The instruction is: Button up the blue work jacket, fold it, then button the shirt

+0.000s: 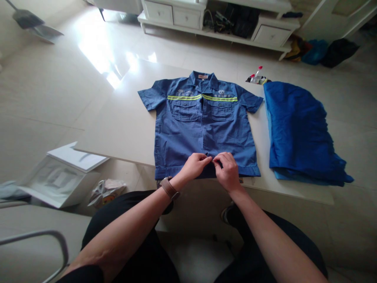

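A blue short-sleeved work shirt (188, 133) with a yellow reflective stripe across the chest lies flat, front up, on a low pale table (123, 125), collar away from me. My left hand (194, 166), with a brown watch at the wrist, and my right hand (227, 171) meet at the shirt's bottom hem in the middle. Both pinch the front placket there, fingers pressed together on the cloth.
A pile of brighter blue fabric (297, 133) lies on the table's right side, small bottles (257, 78) behind it. A white open-lidded box (59, 177) stands on the floor at left. A white cabinet (212, 19) lines the far wall. A chair arm (44, 239) is lower left.
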Demonstrator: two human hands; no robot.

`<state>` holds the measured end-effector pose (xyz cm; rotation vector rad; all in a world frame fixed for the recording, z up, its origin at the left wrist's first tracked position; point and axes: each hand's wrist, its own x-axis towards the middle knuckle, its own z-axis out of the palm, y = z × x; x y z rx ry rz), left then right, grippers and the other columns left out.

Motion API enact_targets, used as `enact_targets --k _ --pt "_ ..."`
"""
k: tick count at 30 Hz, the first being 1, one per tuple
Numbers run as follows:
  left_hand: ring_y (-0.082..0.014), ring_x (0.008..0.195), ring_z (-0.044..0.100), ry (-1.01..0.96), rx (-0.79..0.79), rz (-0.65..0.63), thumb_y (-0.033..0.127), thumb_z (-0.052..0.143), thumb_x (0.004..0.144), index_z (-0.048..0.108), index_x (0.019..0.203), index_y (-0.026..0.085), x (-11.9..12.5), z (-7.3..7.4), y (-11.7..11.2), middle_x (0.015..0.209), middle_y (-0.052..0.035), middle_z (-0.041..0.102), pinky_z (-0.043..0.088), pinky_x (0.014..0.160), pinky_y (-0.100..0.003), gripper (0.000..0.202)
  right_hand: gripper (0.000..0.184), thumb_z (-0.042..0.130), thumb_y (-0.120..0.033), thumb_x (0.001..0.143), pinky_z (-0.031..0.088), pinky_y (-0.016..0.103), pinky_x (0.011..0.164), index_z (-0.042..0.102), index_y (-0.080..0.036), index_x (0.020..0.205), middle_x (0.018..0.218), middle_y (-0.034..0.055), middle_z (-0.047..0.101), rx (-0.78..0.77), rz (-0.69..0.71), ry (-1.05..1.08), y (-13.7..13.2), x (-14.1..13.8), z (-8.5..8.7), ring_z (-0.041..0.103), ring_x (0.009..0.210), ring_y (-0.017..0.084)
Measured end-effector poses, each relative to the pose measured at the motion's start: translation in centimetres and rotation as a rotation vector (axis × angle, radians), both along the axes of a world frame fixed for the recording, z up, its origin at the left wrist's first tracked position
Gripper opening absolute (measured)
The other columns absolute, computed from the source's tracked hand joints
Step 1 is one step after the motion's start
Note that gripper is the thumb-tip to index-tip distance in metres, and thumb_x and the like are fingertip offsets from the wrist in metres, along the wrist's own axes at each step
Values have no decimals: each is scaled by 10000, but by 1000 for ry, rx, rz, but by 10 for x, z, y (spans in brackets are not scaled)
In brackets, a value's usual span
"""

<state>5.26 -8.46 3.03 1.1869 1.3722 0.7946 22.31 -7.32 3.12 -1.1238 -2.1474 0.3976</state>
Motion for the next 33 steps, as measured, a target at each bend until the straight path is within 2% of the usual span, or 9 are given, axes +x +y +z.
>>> enact_targets --k 3,6,12,17,23,30,33 --pt "-101 613 298 -40 7 -2 622 551 832 487 610 167 2 -2 2 582 45 363 206 568 -284 510 168 572 -124 966 440 370 769 567 -231 837 856 56 624 12 -6 6 0 -1 -1 549 851 238" --pt "-104 620 300 -8 25 27 599 540 840 482 610 166 3 -1 1 588 40 365 208 572 -286 494 161 577 -125 962 447 370 769 567 -231 841 851 56 620 13 -2 17 0 -2 -1 550 851 238" --pt "-111 629 348 69 33 79 495 539 877 636 678 122 4 3 -2 599 24 464 236 583 -279 433 142 595 -149 960 451 363 782 554 -231 852 853 52 617 11 17 0 1 -3 2 556 848 235" --pt "-113 623 364 99 81 107 454 554 911 671 694 117 6 3 -3 589 26 475 252 596 -274 418 130 577 -181 974 451 364 788 552 -232 857 857 54 617 -17 9 -12 1 -3 4 561 853 233" --pt "-123 645 428 146 170 141 345 590 936 642 671 136 10 9 -4 641 4 558 295 634 -265 341 136 576 -187 944 472 362 762 558 -234 817 861 54 630 -152 -45 84 1 -3 11 583 816 216" --pt "-128 648 424 205 216 137 240 603 933 544 620 157 12 13 -4 647 2 525 289 645 -273 330 120 610 -245 919 507 338 741 610 -225 801 860 53 661 -277 -97 223 1 -5 14 622 826 209" --pt "-128 648 416 225 265 121 211 607 936 493 607 162 11 12 -4 657 2 508 282 646 -277 351 134 645 -293 895 496 329 724 635 -214 788 854 49 670 -384 -134 303 3 -5 11 624 829 208"
